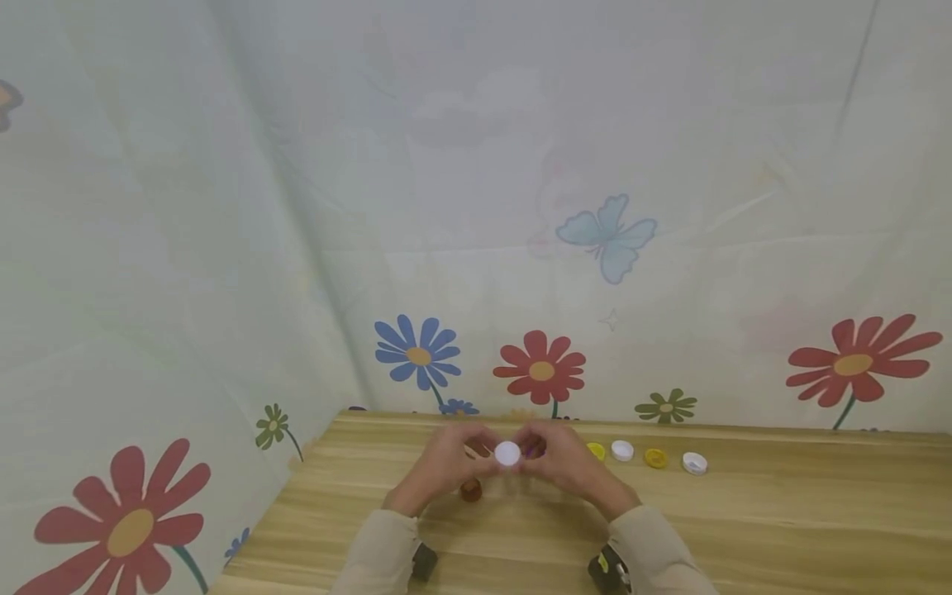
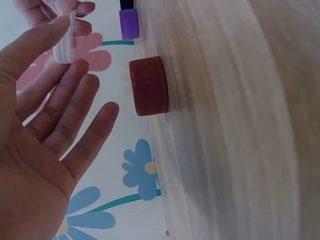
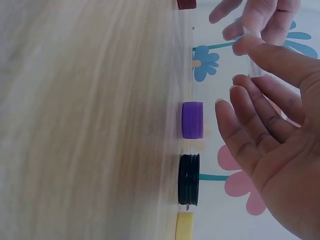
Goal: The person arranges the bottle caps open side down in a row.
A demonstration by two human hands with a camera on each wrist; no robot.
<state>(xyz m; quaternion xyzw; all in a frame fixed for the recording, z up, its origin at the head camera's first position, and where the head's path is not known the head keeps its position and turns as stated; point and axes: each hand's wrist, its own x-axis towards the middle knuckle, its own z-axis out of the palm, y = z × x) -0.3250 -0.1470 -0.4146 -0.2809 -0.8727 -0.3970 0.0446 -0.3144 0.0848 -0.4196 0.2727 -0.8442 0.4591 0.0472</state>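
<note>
Between my two hands, raised over the table, is a round whitish translucent cap (image 1: 507,453). My left hand (image 1: 449,454) pinches one side of it between thumb and fingers; my right hand (image 1: 561,459) pinches the other side. In the left wrist view the cap (image 2: 64,47) is edge-on, with the lower fingers spread out beneath. A dark red cap (image 1: 471,490) stands on the table just below my left hand. Under my right hand, a purple ribbed cap (image 3: 192,120) and a black ribbed cap (image 3: 189,180) show in the right wrist view.
Right of my hands, a row of caps runs along the wooden table (image 1: 803,512): a yellow cap (image 1: 596,451), a white cap (image 1: 622,450), another yellow cap (image 1: 655,458) and another white cap (image 1: 695,463). A flower-printed curtain (image 1: 476,289) hangs behind the table and on the left.
</note>
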